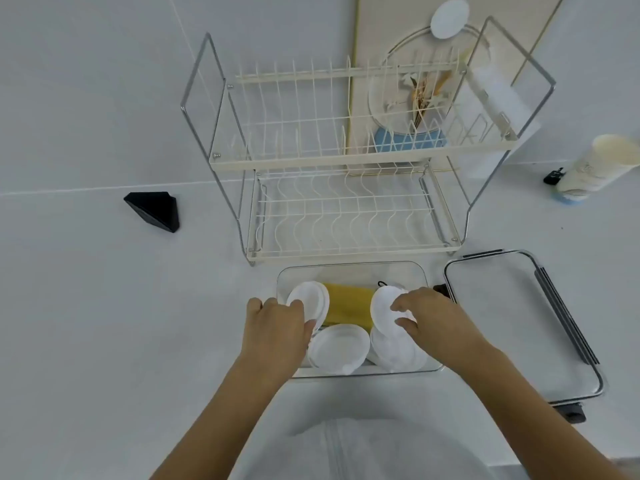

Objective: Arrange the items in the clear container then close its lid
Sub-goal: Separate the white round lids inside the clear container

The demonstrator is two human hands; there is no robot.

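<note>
Clear container point(349, 268) near-left corner hidden behind left hand point(277, 327).

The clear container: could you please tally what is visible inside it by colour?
White round plates: 4, at and
Yellow item: 1
Black item: 1, small and mostly hidden
Total: 6 visible; anything under the hands cannot be told.
</note>
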